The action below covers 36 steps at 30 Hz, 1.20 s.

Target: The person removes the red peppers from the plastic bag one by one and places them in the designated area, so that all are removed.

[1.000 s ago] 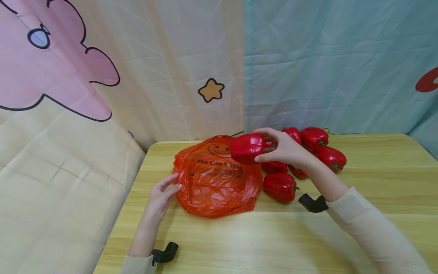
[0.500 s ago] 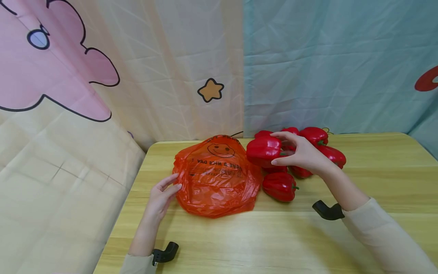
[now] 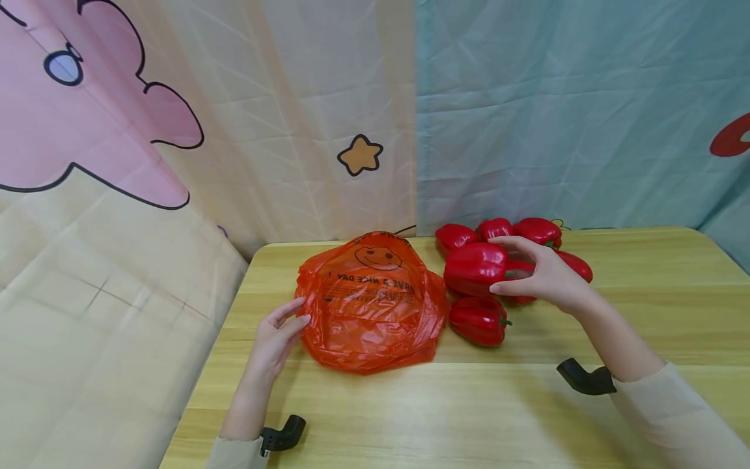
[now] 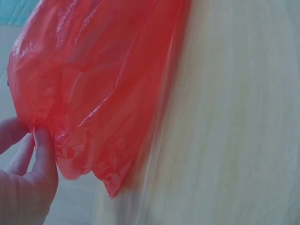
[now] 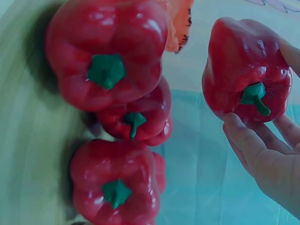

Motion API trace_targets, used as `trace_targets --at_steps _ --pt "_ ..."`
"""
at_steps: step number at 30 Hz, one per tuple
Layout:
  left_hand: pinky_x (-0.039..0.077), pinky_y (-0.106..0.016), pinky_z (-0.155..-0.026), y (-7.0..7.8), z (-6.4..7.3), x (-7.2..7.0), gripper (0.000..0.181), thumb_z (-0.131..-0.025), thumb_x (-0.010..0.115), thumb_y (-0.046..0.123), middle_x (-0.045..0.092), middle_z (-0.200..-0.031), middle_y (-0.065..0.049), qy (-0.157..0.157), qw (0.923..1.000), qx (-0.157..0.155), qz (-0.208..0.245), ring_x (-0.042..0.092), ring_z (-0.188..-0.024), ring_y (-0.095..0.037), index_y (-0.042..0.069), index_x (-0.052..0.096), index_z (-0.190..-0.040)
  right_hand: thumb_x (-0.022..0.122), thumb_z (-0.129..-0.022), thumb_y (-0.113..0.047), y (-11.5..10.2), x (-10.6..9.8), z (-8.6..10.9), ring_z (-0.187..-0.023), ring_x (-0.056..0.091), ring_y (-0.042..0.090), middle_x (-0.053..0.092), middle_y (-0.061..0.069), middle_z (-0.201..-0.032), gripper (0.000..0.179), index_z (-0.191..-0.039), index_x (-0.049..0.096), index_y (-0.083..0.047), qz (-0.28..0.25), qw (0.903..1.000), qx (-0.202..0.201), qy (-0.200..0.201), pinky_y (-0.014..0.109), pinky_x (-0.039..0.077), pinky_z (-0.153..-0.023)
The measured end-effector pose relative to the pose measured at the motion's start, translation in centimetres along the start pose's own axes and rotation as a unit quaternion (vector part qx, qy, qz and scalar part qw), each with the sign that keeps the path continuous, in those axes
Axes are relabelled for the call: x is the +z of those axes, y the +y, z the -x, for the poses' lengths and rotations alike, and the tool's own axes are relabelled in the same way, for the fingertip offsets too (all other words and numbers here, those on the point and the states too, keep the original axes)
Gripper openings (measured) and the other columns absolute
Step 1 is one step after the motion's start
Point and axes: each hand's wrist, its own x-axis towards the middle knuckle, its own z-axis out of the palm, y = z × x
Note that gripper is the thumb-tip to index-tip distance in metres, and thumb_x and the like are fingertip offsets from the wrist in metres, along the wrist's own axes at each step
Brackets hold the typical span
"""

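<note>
An orange plastic bag (image 3: pixel 369 326) with a smiley face and mirrored lettering lies on the table's left half. At its left edge, my left hand (image 3: pixel 278 342) pinches the plastic between thumb and finger; the left wrist view shows the pinched fold of the bag (image 4: pixel 89 93). My right hand (image 3: pixel 539 273) holds a red bell pepper (image 3: pixel 474 268) by its stem end, raised over the pepper group right of the bag. In the right wrist view, the held pepper (image 5: pixel 248 70) is apart from the others, its green stem toward the palm.
Several more red bell peppers stand or lie close together at the table's back, including a front pepper (image 3: pixel 480 321) beside the bag and a back pepper (image 3: pixel 536 232) near the curtain. A printed curtain (image 3: pixel 527 117) hangs behind the wooden table (image 3: pixel 410 417).
My right hand has moved rightward and slightly down with the bell pepper, from over the bag's right side to over the pepper group. The left hand and bag have stayed put.
</note>
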Motion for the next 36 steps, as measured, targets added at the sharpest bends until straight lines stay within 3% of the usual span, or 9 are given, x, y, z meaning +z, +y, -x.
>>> trace_targets --at_steps 12,20,29,36 --pt "0.051 -0.022 -0.084 -0.3 0.0 -0.1 0.041 -0.088 0.059 -0.003 0.053 -0.114 -0.002 0.001 0.9997 0.017 -0.019 0.060 -0.092 -0.010 -0.002 0.051 -0.128 0.076 -0.078 -0.017 1.8 -0.4 1.9 -0.106 0.054 0.024 0.047 0.013 -0.126 0.070 -0.137 0.039 -0.010 -0.013 0.9997 -0.011 0.017 0.029 0.055 -0.076" --pt "0.051 -0.022 -0.083 -0.2 0.0 -0.2 0.043 -0.088 0.059 -0.002 0.051 -0.115 -0.003 0.001 0.9994 0.020 -0.029 0.060 -0.092 -0.009 -0.004 0.049 -0.130 0.071 -0.081 -0.007 3.5 -1.2 3.4 -0.100 0.056 0.011 0.047 0.004 -0.124 0.065 -0.137 0.038 -0.005 -0.027 0.9986 -0.036 0.029 0.028 0.055 -0.074" --pt "0.050 -0.023 -0.086 -0.2 -0.3 -0.1 0.044 -0.089 0.057 -0.004 0.050 -0.118 -0.003 0.005 0.9997 0.001 -0.023 0.060 -0.094 -0.010 -0.003 0.047 -0.131 0.069 -0.083 -0.007 5.0 -2.2 5.1 -0.099 0.055 0.007 0.042 0.000 -0.126 0.063 -0.138 0.038 -0.009 -0.009 0.9991 -0.012 0.041 0.024 0.054 -0.074" --pt "0.051 -0.022 -0.084 -0.2 -0.3 -0.1 0.044 -0.088 0.058 -0.003 0.052 -0.116 -0.002 0.005 0.9994 0.008 -0.034 0.060 -0.092 -0.009 -0.004 0.047 -0.131 0.066 -0.085 -0.007 5.7 -2.7 6.2 -0.100 0.055 0.006 0.038 -0.004 -0.129 0.064 -0.140 0.035 -0.010 -0.015 0.9991 0.001 0.040 0.026 0.055 -0.074"
